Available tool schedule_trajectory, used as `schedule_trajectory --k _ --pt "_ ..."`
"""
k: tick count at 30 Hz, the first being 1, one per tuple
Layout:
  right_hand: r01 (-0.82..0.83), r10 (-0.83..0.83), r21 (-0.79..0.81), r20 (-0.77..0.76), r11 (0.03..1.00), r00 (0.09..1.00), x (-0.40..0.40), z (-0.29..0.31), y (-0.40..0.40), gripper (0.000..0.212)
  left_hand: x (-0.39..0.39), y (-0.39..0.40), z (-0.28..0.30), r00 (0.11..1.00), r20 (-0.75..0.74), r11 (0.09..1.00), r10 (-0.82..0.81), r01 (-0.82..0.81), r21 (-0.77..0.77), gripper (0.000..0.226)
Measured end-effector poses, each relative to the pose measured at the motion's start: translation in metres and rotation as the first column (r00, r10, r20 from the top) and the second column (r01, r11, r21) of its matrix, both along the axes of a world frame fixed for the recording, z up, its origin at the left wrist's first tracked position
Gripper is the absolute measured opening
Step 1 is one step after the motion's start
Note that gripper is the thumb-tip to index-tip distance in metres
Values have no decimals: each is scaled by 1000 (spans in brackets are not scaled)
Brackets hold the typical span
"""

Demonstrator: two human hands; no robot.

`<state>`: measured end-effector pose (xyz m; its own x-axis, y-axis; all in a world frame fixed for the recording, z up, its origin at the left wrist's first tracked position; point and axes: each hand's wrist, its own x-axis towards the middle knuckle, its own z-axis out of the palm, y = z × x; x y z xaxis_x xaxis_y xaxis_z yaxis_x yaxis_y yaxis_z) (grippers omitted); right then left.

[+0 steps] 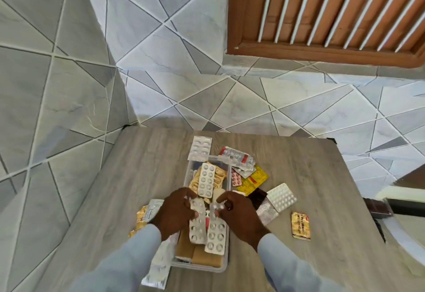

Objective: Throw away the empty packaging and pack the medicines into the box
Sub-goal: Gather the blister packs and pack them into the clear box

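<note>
— Can you read any labels from where you sit?

— Barely. The yellow sachet (pixel 301 225) lying alone on the right of the wooden table (pixel 128 167) has red lettering, but I can't make out the words. The red-ended foil strip (pixel 238 156) behind the box is printed too, too small to read.

— What about the box?

— It's a clear plastic box (pixel 190 167), rectangular, its long axis running away from me down the middle of the table. Blister packs fill it: a silver one with two rows of round white tablets (pixel 206 179) lies along that axis near the far end, over crinkled gold foil.

— And the hands?

— Both are over the box's near half. My left hand (pixel 176 212) pinches the top of a silver blister strip (pixel 198 220); my right hand (pixel 239 213) grips a second, wider blister sheet (pixel 216 234) beside it. Both sheets hang lengthwise toward me. A white many-tablet sheet (pixel 281 197) rests right of the box, tilted diagonally.
</note>
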<state>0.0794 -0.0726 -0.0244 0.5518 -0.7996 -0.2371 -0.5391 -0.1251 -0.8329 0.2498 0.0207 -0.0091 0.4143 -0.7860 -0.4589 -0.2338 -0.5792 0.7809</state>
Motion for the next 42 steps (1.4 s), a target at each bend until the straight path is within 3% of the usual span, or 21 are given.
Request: schedule_trajectory --k 4,8,11,14,17,22,26,28,30,34,36,38,42 --pt "35 -35 -13 -59 999 998 10 1 19 28 12 13 -9 966 126 974 -226 222 43 42" --pt "96 -93 34 -78 995 993 29 2 34 24 27 16 -14 895 273 935 -352 347 68 46" --pt "76 -74 7 -157 997 985 45 -1 44 20 34 22 -18 762 494 891 -418 450 59 51" --pt "21 -72 -157 -326 987 942 53 -2 56 35 35 27 -12 587 669 839 -455 535 101 43" --pt "-76 -36 -241 -429 968 903 59 7 69 35 30 31 -10 390 744 771 -543 582 257 37" --pt "-80 -3 -166 -450 983 893 60 7 84 26 24 31 -16 219 805 719 -552 613 326 29" --pt "22 -75 -168 -316 986 946 50 11 74 28 26 26 -7 219 770 681 -599 645 346 40" --pt "78 -126 -195 -250 978 960 37 17 62 25 23 22 -4 236 790 706 -565 634 316 34" --pt "171 -211 -198 -202 965 956 16 20 47 21 13 13 2 342 797 751 -497 631 197 22" --pt "391 -424 -191 -178 900 888 -48 3 11 16 -26 -19 10 575 696 779 -430 626 -36 27" --pt "469 -496 -164 -214 868 842 -83 -11 -7 22 -51 -35 11 673 593 790 -442 605 -97 28" --pt "479 -507 -165 -309 862 805 -123 -27 -28 31 -81 -55 6 714 512 798 -479 596 -85 32" --pt "489 -466 -81 -470 868 750 -182 -45 -66 58 -137 -101 -20 701 474 827 -533 549 117 59"
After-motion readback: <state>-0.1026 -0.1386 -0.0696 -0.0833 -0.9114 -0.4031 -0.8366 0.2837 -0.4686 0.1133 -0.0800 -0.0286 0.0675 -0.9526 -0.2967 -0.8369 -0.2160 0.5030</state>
